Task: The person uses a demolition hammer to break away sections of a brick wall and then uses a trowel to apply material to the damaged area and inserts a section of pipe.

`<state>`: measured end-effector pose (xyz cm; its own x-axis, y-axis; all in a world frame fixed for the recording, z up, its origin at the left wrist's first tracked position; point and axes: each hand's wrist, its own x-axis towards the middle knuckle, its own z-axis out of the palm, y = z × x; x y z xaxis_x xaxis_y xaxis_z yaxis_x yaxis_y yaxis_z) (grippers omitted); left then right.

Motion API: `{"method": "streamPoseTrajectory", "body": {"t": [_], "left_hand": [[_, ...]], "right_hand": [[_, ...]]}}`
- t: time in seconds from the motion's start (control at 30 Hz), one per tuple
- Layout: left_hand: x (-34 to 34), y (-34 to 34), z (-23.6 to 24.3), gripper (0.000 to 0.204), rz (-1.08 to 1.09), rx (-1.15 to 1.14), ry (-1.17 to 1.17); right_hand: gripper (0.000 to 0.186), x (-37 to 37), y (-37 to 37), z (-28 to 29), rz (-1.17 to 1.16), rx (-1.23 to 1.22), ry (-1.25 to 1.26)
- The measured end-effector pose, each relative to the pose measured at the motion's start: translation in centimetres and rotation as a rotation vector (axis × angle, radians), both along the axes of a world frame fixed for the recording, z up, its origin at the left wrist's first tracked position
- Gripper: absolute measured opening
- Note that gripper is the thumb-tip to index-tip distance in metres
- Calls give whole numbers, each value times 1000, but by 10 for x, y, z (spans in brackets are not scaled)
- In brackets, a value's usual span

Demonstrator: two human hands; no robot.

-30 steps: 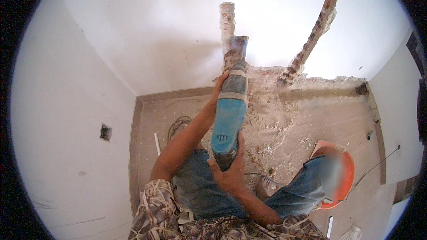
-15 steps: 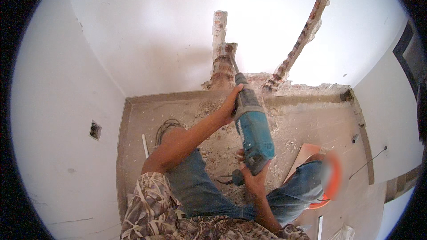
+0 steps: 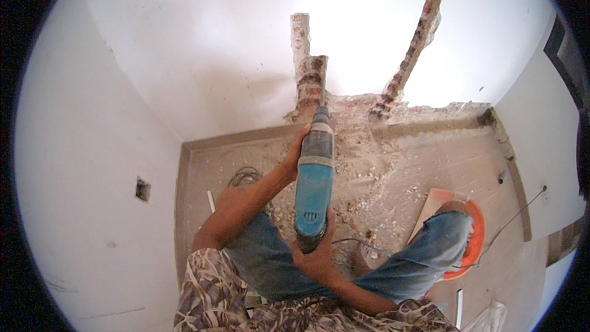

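Note:
A teal and black rotary hammer points away from me at the wall. Its thin bit, hard to make out, reaches up along the right edge of a chased channel of bare brick and mortar. My left hand grips the black front section from the left side. At the rear end, my right hand is closed round the handle, though the drill body hides part of the fingers. Whether the bit's tip touches the brick cannot be made out.
Rubble and dust cover the floor below the wall. A second channel runs up to the right. An orange tub stands beside my right knee. A black cable runs to a wall socket. Coiled cable lies by my left knee.
The rotary hammer's rear end has swung left, so it now points nearly straight ahead, both hands still on it. My view has shifted slightly.

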<state>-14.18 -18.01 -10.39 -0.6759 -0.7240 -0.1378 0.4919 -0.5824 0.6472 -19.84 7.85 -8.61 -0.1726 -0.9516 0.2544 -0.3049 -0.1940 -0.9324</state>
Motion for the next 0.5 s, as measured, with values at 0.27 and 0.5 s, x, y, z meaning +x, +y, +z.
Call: {"method": "streamPoseTrajectory", "body": {"t": [0.27,0.5], "left_hand": [[11,-16,-2,66,-97,116,205],[-4,-35,-6,62,-8,55,71]], "right_hand": [[95,16,-24,16,51,39,57],[99,-10,-34,2,36,-14,-32]]}}
